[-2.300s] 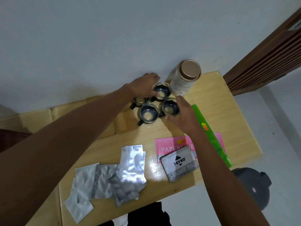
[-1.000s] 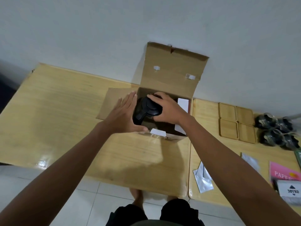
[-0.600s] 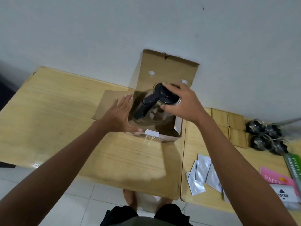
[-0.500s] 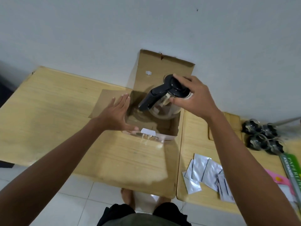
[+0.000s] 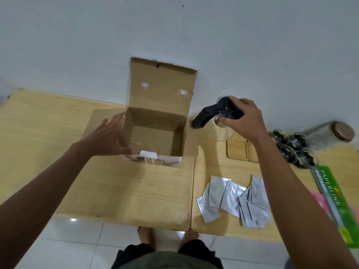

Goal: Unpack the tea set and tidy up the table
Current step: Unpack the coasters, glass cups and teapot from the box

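The right hand (image 5: 245, 121) grips a black-lidded glass teapot (image 5: 223, 123) by its top, beside the open brown cardboard box (image 5: 159, 105); the left hand (image 5: 107, 136), spread flat, touches the box's side.

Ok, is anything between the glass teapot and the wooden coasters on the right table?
Nothing visible. The right hand holds the black-lidded glass teapot by its lid just above the square wooden coasters, clear of the open cardboard box.

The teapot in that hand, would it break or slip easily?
Probably breakable: the teapot has a clear, glass-looking body. It may slip or swing, since the right hand holds only its black lid, from above. Its round body could tip if set down carelessly.
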